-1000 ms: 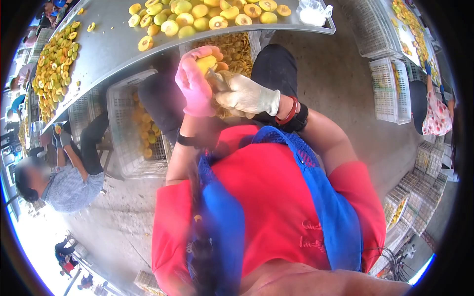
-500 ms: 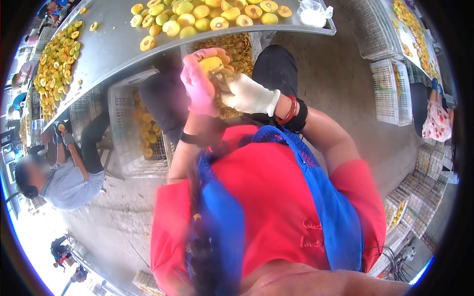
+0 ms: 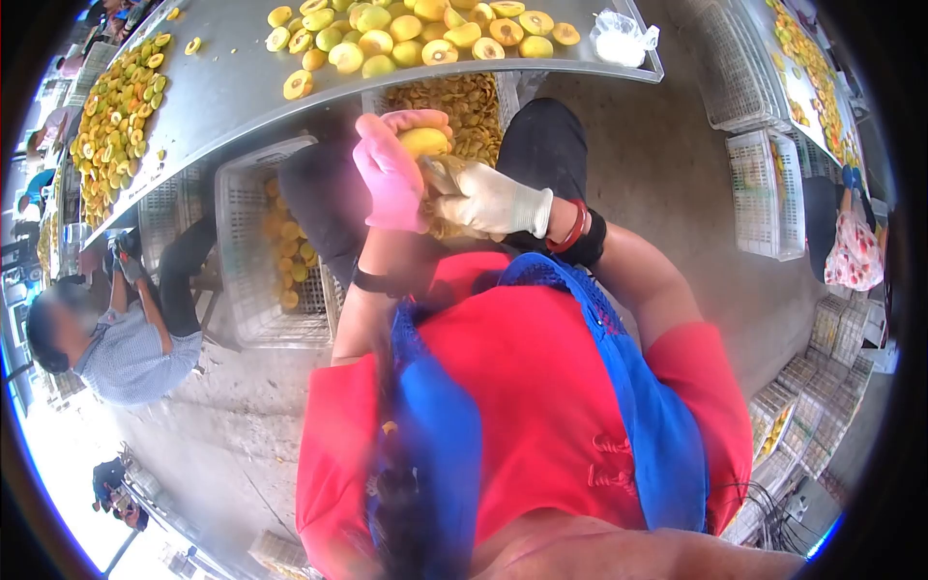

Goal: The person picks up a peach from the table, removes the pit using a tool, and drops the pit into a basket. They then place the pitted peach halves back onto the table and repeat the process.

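My left hand (image 3: 389, 179), in a pink glove, grips a yellow peeled fruit (image 3: 423, 142) held up in front of my chest. My right hand (image 3: 493, 203), in a white glove, is closed on a small peeling tool (image 3: 440, 174) pressed against the fruit's underside. The blade is mostly hidden between the gloves. Both hands hover over a white crate of peelings (image 3: 469, 101) under the edge of the metal table (image 3: 222, 87).
Several peeled and halved fruits (image 3: 416, 34) lie on the table, with a plastic bag (image 3: 619, 39) at its corner. A crate of whole fruit (image 3: 261, 251) stands at the left beside a seated co-worker (image 3: 126, 348). Empty crates (image 3: 764, 184) and another person (image 3: 851, 242) are at the right.
The fruit has turned in my left hand and my right hand has slid the tool along it. Both hands sit slightly lower in view.
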Tool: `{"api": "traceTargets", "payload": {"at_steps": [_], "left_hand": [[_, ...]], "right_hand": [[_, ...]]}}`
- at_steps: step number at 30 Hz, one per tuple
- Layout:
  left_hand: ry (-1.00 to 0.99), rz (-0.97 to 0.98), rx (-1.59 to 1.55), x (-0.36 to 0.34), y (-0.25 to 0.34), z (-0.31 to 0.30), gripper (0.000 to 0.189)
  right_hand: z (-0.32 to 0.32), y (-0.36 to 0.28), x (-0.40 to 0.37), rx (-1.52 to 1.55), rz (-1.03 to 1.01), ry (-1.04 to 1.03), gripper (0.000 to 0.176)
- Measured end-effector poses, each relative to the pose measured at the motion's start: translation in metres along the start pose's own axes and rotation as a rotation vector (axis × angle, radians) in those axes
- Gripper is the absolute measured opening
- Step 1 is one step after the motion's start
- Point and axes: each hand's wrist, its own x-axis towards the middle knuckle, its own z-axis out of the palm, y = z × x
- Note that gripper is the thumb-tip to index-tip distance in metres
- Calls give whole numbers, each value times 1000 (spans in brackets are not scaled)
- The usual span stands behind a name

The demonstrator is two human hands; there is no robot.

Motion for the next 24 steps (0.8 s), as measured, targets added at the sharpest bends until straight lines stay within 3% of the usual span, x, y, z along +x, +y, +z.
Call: {"api": "traceTargets", "payload": {"at_steps": [2, 5, 8, 11, 14, 17, 19, 20, 23, 24], "left_hand": [[-57, 49, 38, 2, -4, -4, 92], [-123, 122, 41, 3, -17, -9, 89], [-261, 196, 27, 7, -25, -18, 82], [-473, 347, 144, 11, -18, -26, 78], [-447, 236, 153, 7, -18, -28, 66], [-448, 216, 165, 8, -27, -30, 59], [-454, 211, 170, 7, -27, -32, 58], [-465, 167, 183, 6, -26, -35, 54], [-571, 96, 232, 4, -7, -36, 50], [-539, 92, 191, 5, -5, -34, 48]], "right_hand": [[14, 41, 12, -328, -489, 271, 22], [14, 58, 15, -382, -431, 275, 22], [-1, -8, -8, 86, 213, -109, 20], [1, -5, -10, 238, 320, -226, 20], [21, 33, 2, -36, -230, 46, 20], [22, 75, 13, -305, -277, 5, 30], [26, 54, 7, -266, -377, 62, 32], [29, 58, 9, -222, -445, 108, 23], [17, 34, -3, 349, 155, -320, 11], [17, 24, -1, 384, 195, -301, 9]]}}
